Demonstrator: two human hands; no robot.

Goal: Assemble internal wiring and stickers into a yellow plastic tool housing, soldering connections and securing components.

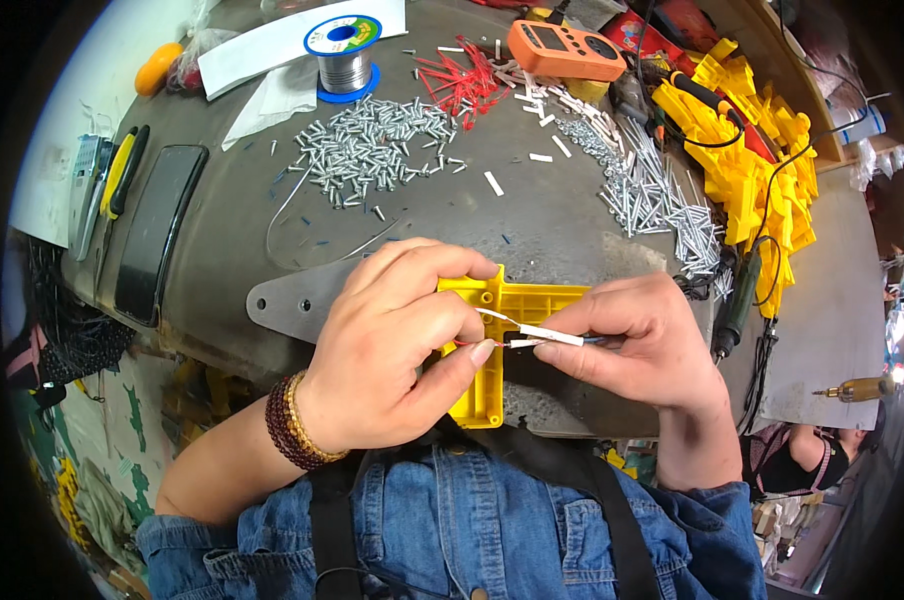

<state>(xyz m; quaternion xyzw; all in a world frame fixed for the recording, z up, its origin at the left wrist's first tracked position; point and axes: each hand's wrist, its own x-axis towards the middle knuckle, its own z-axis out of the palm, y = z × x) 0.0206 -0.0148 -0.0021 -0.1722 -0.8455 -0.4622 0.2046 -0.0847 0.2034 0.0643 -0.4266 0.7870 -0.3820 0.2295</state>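
Workbench: the dark round table fills the centre of the frame and keeps loose parts within reach of both hands.
Yellow heap: a pile of yellow plastic parts sits at the upper right, loose on the table rather than in any bin.
Yellow part: the L-shaped yellow plastic piece lies at the table's near edge, centre frame, likely braced there so the wires stay steady.
Left hand: the left hand lies over the piece, thumb and forefinger pinched together on thin red and white wires.
Right hand: the right hand, just beside the left, is closed on a white sleeve around the wires; the fingertips of the two hands nearly meet.
Phone: a black phone lies at the left rim, clear of the work.
Screws: silver screws lie scattered at upper centre, no tray holding them.
Meter: an orange meter rests at the top.
Solder: a blue spool of solder wire stands upright at upper centre.
Containers: none shows; everything lies bare on the table.
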